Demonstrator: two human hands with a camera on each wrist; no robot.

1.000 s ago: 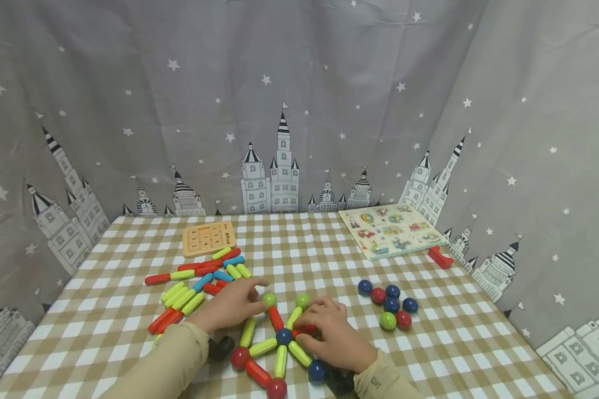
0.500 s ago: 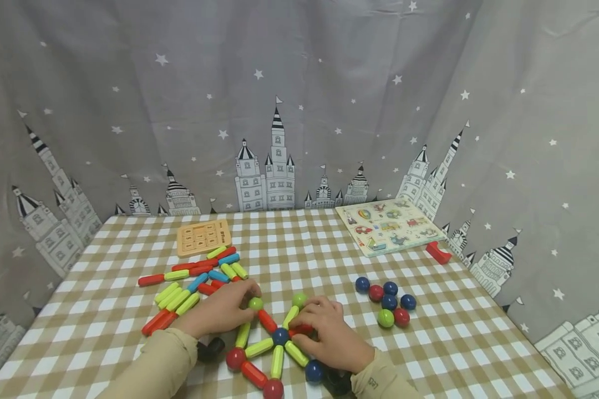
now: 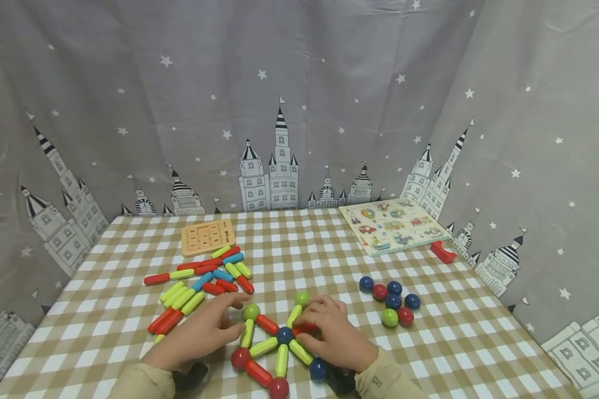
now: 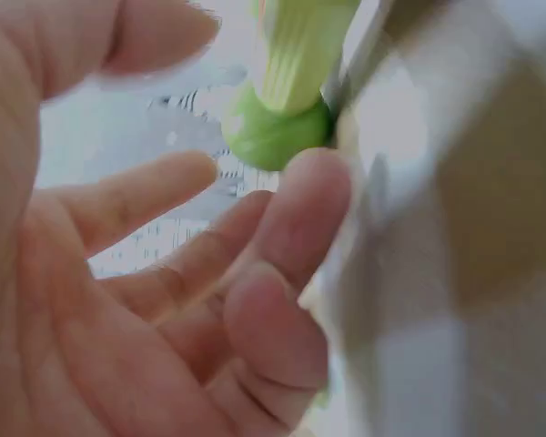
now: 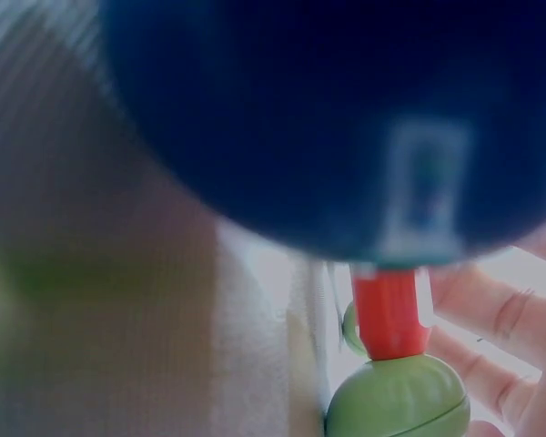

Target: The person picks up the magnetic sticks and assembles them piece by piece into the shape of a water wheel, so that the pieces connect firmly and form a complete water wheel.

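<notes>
Red, yellow-green and blue rods (image 3: pixel 183 299) are laid out left, apparently sorted by kind. Number board (image 3: pixel 208 238), far left: digits printed, side text unreadable. Left hand (image 3: pixel 204 330) is held loose, nothing gripped, just beside the green ball (image 3: pixel 251 312) of the wheel (image 3: pixel 284 336), near centre. Red rod (image 3: pixel 306 328) is gripped by right hand (image 3: pixel 335 332), likely for bracing. Loose balls (image 3: pixel 393 301) are grouped right; picture board (image 3: pixel 394 227), far right, lettering too small.

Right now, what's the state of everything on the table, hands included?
Left hand, holding nothing, beside green ball
Right hand, over red stick, grip unclear
Stick-and-ball wheel, outer ring incomplete
Spare sticks, apart from wheel
Spare balls, clustered
Number puzzle, flat
Picture board, flat, pictures up
Red block, beside board
</notes>
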